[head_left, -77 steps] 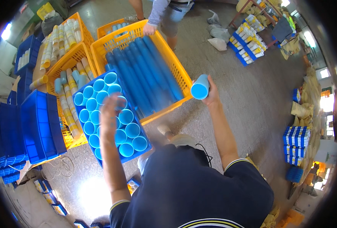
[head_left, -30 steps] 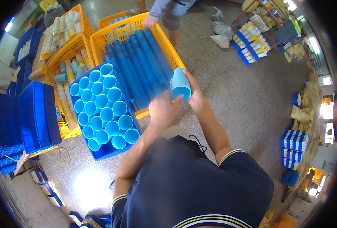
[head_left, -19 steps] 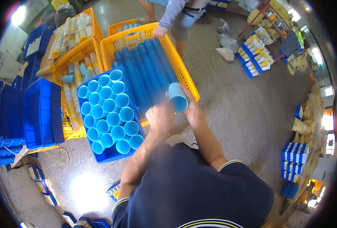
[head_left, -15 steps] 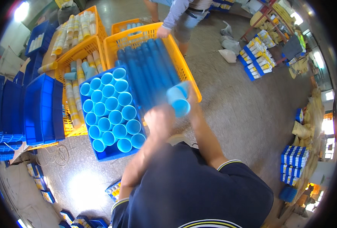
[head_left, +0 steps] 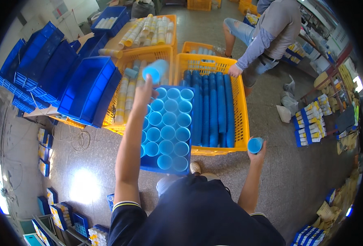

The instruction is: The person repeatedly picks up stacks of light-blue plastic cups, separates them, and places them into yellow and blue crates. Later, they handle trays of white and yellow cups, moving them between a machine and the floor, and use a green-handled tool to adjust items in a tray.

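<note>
Leftmost, tall blue bins stand stacked beside a yellow crate of yellow-and-white tubes. Next come my left fingers, raised and narrowed on a light-blue cup; motion blur hides the exact grip. This cup is tilted, mouth toward me, seen above that crate and past the far left corner of a blue tray. Rows of matching cups fill much of the tray, mouths up. Adjoining on the right: a second yellow crate, long dark-blue tubes lying side by side in it, a co-worker's hand on its far right rim. Farther right, my right fingers wrap a second light-blue cup, mouth toward me, near the crate's closest right corner; contact with the crate: cannot tell. Rightmost, white-and-yellow packs in blue trays sit on the floor.
</note>
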A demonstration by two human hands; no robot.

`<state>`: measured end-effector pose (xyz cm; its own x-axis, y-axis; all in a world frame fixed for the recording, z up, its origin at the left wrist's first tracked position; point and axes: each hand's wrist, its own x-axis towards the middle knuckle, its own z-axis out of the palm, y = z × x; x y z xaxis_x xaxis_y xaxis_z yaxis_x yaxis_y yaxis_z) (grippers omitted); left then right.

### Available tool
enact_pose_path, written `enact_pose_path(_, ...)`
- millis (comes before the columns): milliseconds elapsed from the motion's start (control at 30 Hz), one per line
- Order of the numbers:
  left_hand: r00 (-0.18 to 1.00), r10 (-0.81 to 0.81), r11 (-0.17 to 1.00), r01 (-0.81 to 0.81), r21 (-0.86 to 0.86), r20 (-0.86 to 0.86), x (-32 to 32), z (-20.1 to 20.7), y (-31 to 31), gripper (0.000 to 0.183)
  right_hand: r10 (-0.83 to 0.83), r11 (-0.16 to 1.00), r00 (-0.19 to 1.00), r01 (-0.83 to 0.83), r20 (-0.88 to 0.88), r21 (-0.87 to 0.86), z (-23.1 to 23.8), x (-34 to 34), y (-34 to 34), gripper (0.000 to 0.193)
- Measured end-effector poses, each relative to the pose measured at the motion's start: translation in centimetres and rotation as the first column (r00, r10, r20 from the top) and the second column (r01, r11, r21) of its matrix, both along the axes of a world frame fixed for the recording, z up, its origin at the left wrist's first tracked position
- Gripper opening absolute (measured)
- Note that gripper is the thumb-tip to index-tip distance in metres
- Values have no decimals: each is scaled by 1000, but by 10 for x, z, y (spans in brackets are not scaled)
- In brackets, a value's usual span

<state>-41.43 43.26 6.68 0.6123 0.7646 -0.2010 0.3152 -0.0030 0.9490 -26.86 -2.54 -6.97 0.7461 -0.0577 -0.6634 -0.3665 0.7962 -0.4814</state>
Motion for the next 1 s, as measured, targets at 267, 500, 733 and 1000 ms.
enact_pose_path(267, 812, -571, 703, 558, 440, -118, 5, -38, -138, 34, 244, 953, 962, -261, 120, 154, 31, -40, 52, 77)
enact_pose_path(500, 755, -629, 464, 554, 691, -183, -4, -86, -254, 37, 489, 848, 792, -529, 366, 10, 36, -72, 71, 58)
enact_pose_path(733, 796, -551, 509, 558, 655, -250, -12, -104, -266, 28, 426, 820, 878, -477, 220, 317, 40, -94, 64, 53)
enact_pose_path(1000, 672, -737, 307, 426, 851, -71, -41, -31, -281, 17, 423, 87, 902, -139, -90, -986, -24, -78, -10, 33)
